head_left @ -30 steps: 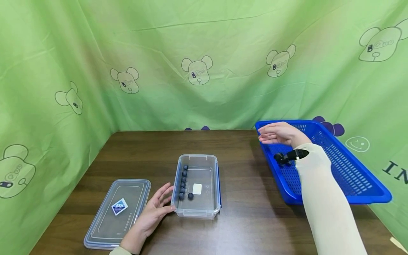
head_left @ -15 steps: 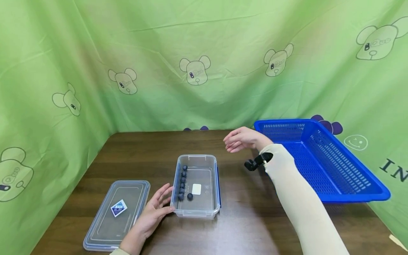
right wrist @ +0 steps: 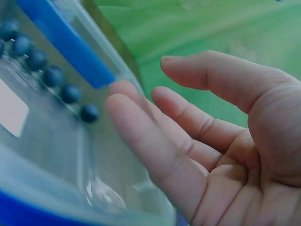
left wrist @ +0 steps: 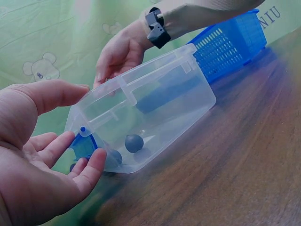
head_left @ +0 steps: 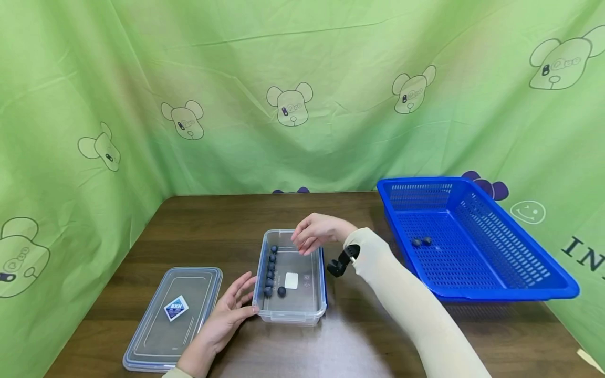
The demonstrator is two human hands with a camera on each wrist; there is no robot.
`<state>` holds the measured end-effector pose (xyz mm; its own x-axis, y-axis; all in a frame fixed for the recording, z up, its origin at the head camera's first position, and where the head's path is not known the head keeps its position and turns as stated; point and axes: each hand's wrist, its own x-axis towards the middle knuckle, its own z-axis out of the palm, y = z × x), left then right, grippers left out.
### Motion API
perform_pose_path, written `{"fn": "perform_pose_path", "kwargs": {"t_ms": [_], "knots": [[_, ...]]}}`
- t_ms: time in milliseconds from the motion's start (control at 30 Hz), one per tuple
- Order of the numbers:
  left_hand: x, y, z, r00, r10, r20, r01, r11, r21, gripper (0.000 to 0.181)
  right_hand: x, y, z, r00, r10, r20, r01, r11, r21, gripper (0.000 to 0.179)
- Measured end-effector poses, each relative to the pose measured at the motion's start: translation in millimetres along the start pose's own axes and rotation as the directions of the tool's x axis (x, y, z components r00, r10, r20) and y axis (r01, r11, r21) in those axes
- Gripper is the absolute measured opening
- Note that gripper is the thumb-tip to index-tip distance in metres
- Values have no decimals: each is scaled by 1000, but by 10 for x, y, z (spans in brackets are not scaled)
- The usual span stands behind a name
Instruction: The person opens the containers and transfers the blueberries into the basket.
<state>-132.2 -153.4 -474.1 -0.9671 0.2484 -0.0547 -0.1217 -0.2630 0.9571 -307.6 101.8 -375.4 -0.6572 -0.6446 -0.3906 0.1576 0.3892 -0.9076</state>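
Note:
A clear plastic container [head_left: 309,300] with blue side latches stands in the middle of the table. Inside, several blueberries [right wrist: 70,93] form a row along its left wall, and a single blueberry [head_left: 282,292] lies beside the row's near end. My left hand [head_left: 224,318] rests at the near left corner, thumb tip at the rim and relaxed fingers along the side by the latch. Over the container's far right part hovers my right hand [head_left: 317,232], bent at the wrist. Thumb and fingers stand apart in the right wrist view, with nothing between them.
A blue perforated basket [head_left: 515,295] stands at the right of the table, with two blueberries [head_left: 421,242] on its floor. To the left lies a clear lid [head_left: 153,320] with a blue edge and a diamond label. Green cloth [head_left: 236,157] hangs behind.
My right hand has swung left from over the basket to over the container, uncovering two blueberries on the basket floor. The left hand and the container keep their place.

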Motion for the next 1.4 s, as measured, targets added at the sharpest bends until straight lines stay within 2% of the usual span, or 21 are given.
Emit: {"fn": "perform_pose_path", "kwargs": {"t_ms": [333, 533, 700, 867, 1200, 1400], "knots": [[3, -9, -1, 1000, 4, 10, -5, 1000, 4, 87, 254, 68, 397, 993, 105, 57, -94, 980, -174, 7], [4, -6, 3, 1000, -3, 16, 3, 1000, 5, 87, 353, 144, 540, 984, 166, 70, -146, 960, -237, 5], [6, 2, -5, 1000, -3, 11, 3, 1000, 6, 87, 392, 155, 624, 983, 175, 55, -151, 941, -304, 8], [1, -4, -7, 1000, -1, 13, 1, 1000, 3, 87, 435, 198, 699, 974, 223, 31, -200, 921, -334, 12], [1, -22, -8, 1000, 2, 13, -2, 1000, 4, 87, 438, 220, 775, 975, 221, 15, -201, 912, -358, 10], [9, -17, -8, 1000, 2, 12, -2, 1000, 8, 87, 407, 183, 818, 973, 229, 3, -204, 871, -448, 13]]}}
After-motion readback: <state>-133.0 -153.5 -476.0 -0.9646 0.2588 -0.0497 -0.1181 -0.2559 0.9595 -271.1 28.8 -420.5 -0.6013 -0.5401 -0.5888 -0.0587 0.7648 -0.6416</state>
